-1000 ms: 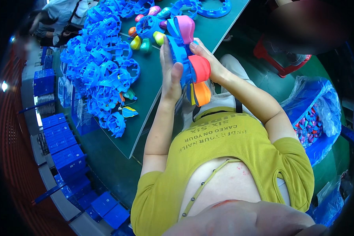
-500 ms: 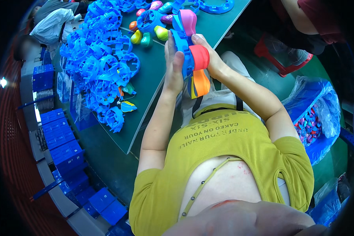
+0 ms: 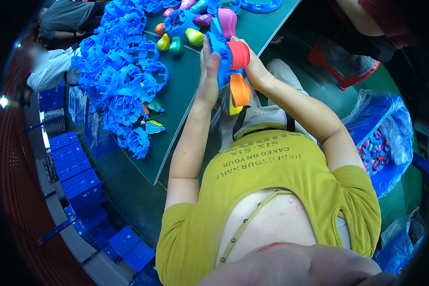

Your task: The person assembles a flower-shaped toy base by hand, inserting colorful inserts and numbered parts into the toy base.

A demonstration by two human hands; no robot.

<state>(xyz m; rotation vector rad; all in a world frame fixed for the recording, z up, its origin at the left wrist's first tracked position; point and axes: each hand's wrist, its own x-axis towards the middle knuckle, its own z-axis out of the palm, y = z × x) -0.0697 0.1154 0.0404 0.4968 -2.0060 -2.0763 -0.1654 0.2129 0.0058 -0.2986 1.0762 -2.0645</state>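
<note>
Upright between my two hands, beyond the table's near edge, is a blue plastic ring with coloured petal-shaped pieces around it. A pink piece, a red piece, an orange piece and a yellow piece show on it. My left hand presses its palm and thumb to the ring's left side, fingers fairly straight. My right hand grips from the right, behind the red piece; most of its fingers are hidden.
Many blue rings are heaped on the green table. Beside them lie loose bulb-shaped pieces, among them a yellow-green one. A plastic-lined blue bin of small coloured parts stands at my right, with a red crate beyond. Other people are nearby.
My hands and the ring have shifted slightly left, with the red and orange pieces a little left of before. At the far left, a person in a light top has moved.
</note>
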